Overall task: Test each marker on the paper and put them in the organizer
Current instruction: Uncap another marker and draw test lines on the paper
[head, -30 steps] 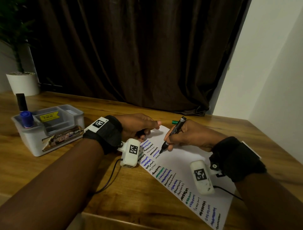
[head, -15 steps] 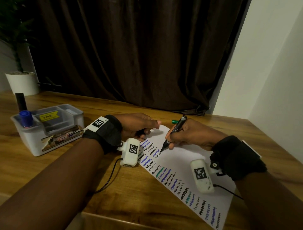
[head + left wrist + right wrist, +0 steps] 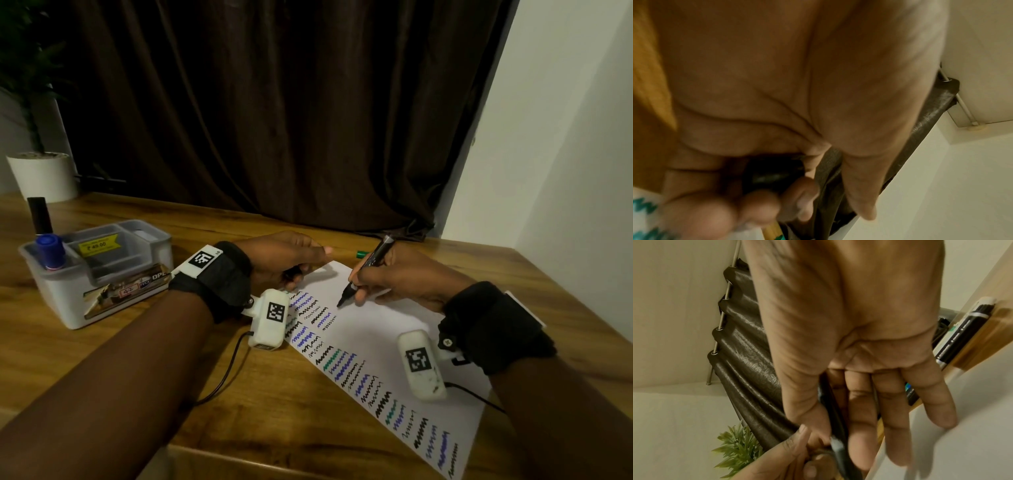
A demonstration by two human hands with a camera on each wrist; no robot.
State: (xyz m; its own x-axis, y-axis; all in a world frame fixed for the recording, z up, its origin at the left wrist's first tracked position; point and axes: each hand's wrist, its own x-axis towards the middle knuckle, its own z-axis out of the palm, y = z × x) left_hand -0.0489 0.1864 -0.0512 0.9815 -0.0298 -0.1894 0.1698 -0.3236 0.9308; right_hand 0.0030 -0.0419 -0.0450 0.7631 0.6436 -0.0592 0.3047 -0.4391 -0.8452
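My right hand [image 3: 397,277] pinches a black marker [image 3: 364,272] low on its barrel, thumb and forefinger just above the nib, the tip poised at the bare upper part of the paper [image 3: 376,329] beside rows of black, blue and green squiggles. My left hand [image 3: 284,258] rests at the sheet's far-left corner, fingers curled around a small dark piece that I take to be the marker's cap [image 3: 293,272], though the wrist view shows only a blurred black shape in the fist. The marker looks light and rigid, a smooth plastic barrel that could slip if held loosely, so the low grip near the nib seems right for steering a test line; for carrying it off, I would hold it mid-barrel. The nib is the soft, vulnerable part and wants light pressure. The paper is thin and would slide on the wooden tabletop [image 3: 274,394] unless weighed down. The grey organizer [image 3: 102,284] stands well to the left, with a blue-capped marker [image 3: 50,251] and a black one [image 3: 40,216] upright in its far-left compartment. A green marker [image 3: 361,254] shows its end on the tabletop beyond the sheet, between my hands; the right wrist view shows two more [image 3: 962,332] beside the paper, apparently untested.
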